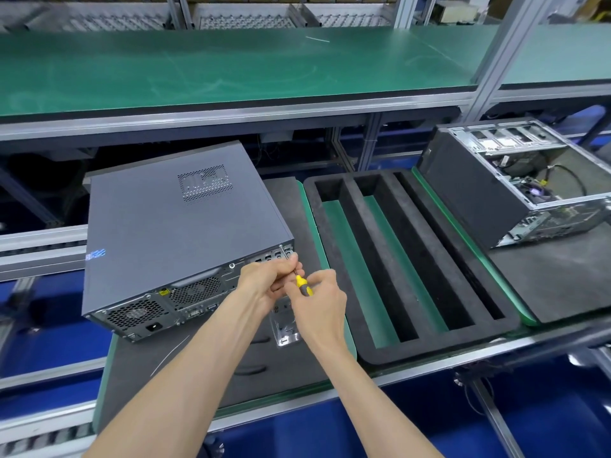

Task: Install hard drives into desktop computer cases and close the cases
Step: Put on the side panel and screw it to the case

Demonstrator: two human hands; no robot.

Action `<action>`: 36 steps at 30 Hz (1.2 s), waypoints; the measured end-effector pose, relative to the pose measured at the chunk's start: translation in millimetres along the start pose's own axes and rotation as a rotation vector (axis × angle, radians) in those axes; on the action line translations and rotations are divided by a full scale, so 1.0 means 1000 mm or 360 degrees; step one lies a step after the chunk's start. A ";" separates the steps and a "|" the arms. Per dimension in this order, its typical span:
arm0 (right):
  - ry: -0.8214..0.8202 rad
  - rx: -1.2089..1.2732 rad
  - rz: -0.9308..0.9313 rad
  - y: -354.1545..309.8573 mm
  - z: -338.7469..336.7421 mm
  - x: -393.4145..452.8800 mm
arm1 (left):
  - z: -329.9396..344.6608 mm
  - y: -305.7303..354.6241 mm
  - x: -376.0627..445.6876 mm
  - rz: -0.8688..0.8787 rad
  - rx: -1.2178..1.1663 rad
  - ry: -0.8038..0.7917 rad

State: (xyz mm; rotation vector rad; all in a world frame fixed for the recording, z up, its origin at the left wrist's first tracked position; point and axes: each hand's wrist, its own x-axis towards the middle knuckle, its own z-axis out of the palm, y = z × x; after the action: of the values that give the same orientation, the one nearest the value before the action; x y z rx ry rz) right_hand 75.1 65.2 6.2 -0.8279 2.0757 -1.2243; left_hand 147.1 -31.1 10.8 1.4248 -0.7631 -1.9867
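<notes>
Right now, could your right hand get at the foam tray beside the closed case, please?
Probably yes: the foam tray lies just right of the right hand with nothing between, but that hand grips the screwdriver.

No legible text (stickers blurred)

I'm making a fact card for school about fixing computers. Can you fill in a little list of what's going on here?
tool: yellow-handled screwdriver
right hand: grips the screwdriver handle
left hand: fingers pinch the screwdriver shaft near its tip
screwdriver tip: at a screw on the rear top corner of the closed grey computer case
other computer: open computer case at the right, side panel off, cables showing
between them: black foam tray with three long slots, nothing in them
</notes>
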 end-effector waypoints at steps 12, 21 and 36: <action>-0.0055 -0.0142 0.0085 -0.002 0.001 0.009 | -0.001 -0.006 0.002 0.0131 0.0078 0.0003; 0.0074 -0.0427 -0.0353 0.002 -0.005 0.004 | 0.003 -0.003 0.001 0.0086 -0.0119 0.0057; -0.0034 -0.0345 -0.0411 0.018 -0.025 0.025 | -0.040 -0.041 0.006 0.0897 0.1410 0.0056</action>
State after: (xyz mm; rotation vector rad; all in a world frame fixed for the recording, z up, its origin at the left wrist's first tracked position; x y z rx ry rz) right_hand 36.4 66.6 -4.1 -1.2350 2.1603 -1.1248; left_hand 178.6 -13.0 -33.5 1.4271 -1.9285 -1.2021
